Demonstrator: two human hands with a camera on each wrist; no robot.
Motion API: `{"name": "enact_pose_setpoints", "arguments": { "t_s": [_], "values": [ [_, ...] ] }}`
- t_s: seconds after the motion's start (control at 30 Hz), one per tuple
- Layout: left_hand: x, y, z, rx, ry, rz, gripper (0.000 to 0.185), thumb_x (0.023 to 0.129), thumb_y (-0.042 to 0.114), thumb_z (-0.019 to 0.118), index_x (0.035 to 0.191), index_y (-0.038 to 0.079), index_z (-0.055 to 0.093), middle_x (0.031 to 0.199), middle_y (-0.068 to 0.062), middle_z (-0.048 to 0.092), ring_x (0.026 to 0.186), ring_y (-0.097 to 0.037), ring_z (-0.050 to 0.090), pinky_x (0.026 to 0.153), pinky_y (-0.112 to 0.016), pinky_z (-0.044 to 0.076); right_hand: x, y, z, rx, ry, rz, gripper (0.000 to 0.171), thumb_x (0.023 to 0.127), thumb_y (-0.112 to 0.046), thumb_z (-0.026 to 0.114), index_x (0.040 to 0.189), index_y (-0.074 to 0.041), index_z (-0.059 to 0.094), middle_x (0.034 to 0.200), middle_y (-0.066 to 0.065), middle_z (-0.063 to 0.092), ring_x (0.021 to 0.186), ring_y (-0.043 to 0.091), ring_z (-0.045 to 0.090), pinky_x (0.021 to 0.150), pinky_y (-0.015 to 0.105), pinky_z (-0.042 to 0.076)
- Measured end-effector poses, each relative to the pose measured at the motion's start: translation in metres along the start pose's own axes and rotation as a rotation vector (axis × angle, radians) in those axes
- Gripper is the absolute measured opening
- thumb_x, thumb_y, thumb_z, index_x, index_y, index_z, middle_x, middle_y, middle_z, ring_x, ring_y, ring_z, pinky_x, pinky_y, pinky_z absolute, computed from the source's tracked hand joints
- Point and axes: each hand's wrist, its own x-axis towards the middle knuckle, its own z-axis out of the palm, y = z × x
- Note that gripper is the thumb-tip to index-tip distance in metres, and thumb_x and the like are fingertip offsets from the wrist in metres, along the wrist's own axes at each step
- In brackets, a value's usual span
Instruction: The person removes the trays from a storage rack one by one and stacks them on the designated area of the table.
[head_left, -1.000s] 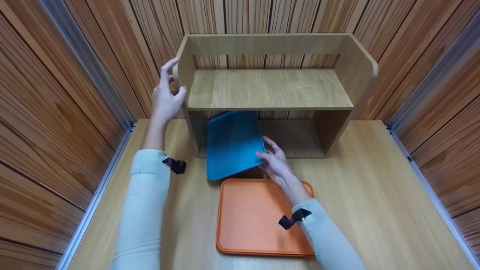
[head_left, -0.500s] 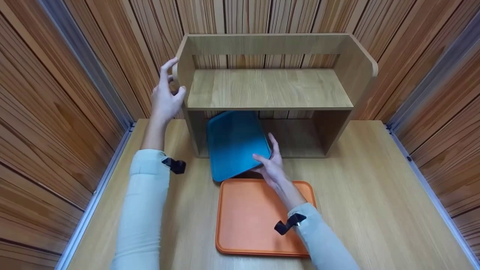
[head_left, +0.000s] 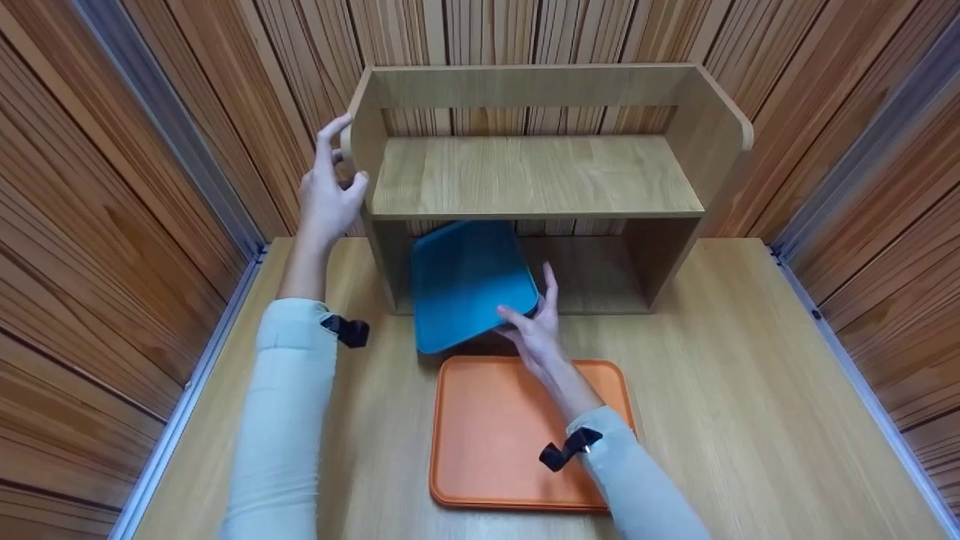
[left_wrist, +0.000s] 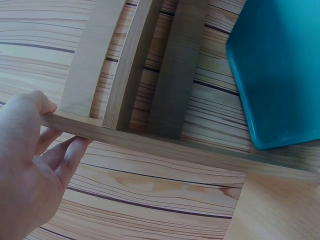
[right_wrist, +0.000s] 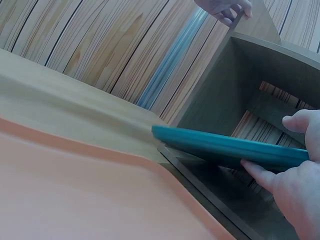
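The wooden shelf unit [head_left: 536, 187] stands at the far side of the bench [head_left: 750, 390], and the left hand [head_left: 326, 199] grips its left side panel, thumb on the front edge and fingers curled around the outer face, apparently to steady it. Nearer the person than the right hand, the orange tray [head_left: 502, 435] lies flat on the bench under that forearm. The blue tray [head_left: 469, 281] is tilted, its far end already inside the lower compartment of the shelf and its near corner pinched in the right hand [head_left: 536, 334], thumb on top and fingers underneath. The step in hand looks like sliding this tray into the lower opening. The next move likely calls for lowering the raised near edge, pushing forward until the tray lies wholly inside, then letting go.
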Motion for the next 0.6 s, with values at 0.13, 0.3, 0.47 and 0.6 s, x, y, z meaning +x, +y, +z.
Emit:
{"name": "enact_pose_setpoints", "arguments": {
  "t_s": [0.13,0.3,0.47,0.6],
  "values": [
    [0.0000,0.0006,-0.0003,0.000,0.000,-0.001,0.073,0.111,0.011,0.057,0.172,0.042,0.031,0.170,-0.020,0.055,0.155,-0.046,0.058,0.118,-0.075,0.053,0.0005,-0.0007,0.0017,0.019,0.005,-0.011,0.110,0.106,0.017,0.058,0.182,-0.038,-0.002,0.188,0.014,-0.016,0.103,0.022,0.065,0.118,0.062,0.057],
    [-0.0002,0.0002,0.0000,0.012,0.005,0.008,0.073,0.111,0.011,0.057,0.173,0.041,0.031,0.171,-0.021,0.055,0.152,-0.046,0.060,0.115,-0.072,0.057,0.0007,-0.0002,0.0015,0.061,0.024,-0.021,0.108,0.107,0.016,0.058,0.181,-0.039,0.002,0.188,0.012,0.000,0.131,0.033,0.058,0.094,0.037,0.069],
    [-0.0008,-0.0002,0.0007,0.036,0.010,0.024,0.073,0.111,0.011,0.057,0.174,0.037,0.031,0.168,-0.021,0.057,0.143,-0.043,0.068,0.106,-0.064,0.063,0.0000,-0.0005,-0.0020,0.076,0.065,-0.011,0.095,0.109,0.011,0.056,0.181,-0.030,0.010,0.186,0.015,0.017,0.148,0.042,0.048,0.095,0.043,0.069],
    [0.0001,0.0001,-0.0005,0.021,0.007,0.019,0.072,0.111,0.011,0.057,0.173,0.038,0.032,0.170,-0.021,0.055,0.152,-0.044,0.061,0.114,-0.069,0.059,-0.0007,-0.0035,-0.0053,0.061,0.101,-0.006,0.085,0.112,0.007,0.055,0.179,-0.028,0.016,0.186,0.014,0.020,0.148,0.043,0.050,0.099,0.050,0.069]
  ]
}}
